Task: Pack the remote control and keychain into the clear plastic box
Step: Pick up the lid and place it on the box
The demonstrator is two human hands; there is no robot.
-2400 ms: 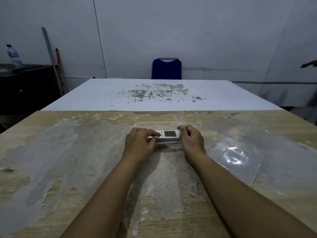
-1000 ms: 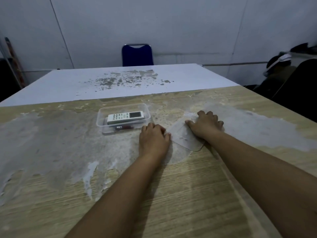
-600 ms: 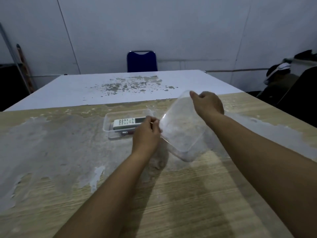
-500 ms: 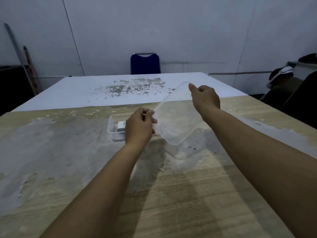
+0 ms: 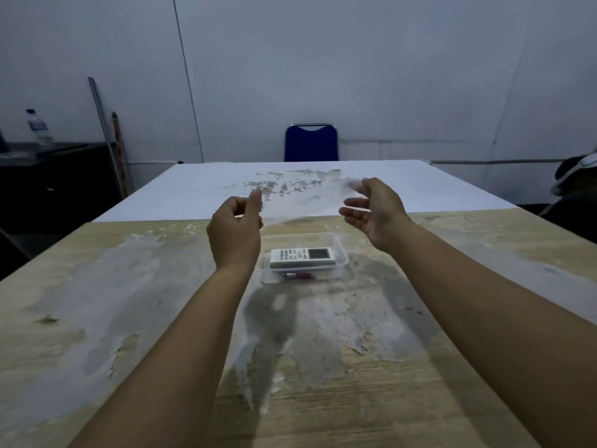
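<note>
At frame centre, the left hand (image 5: 235, 236) and right hand (image 5: 376, 212) grip the clear lid (image 5: 303, 197) by its ends above the clear plastic box (image 5: 341, 253), where the remote control (image 5: 302, 257) and keychain (image 5: 298, 276) lie.

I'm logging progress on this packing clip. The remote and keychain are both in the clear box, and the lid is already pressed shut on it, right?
Not quite. In the head view the lid is not on the clear box yet: the left hand and right hand hold it in the air above and beyond the open box. The remote and keychain are both inside, as you said.
</note>
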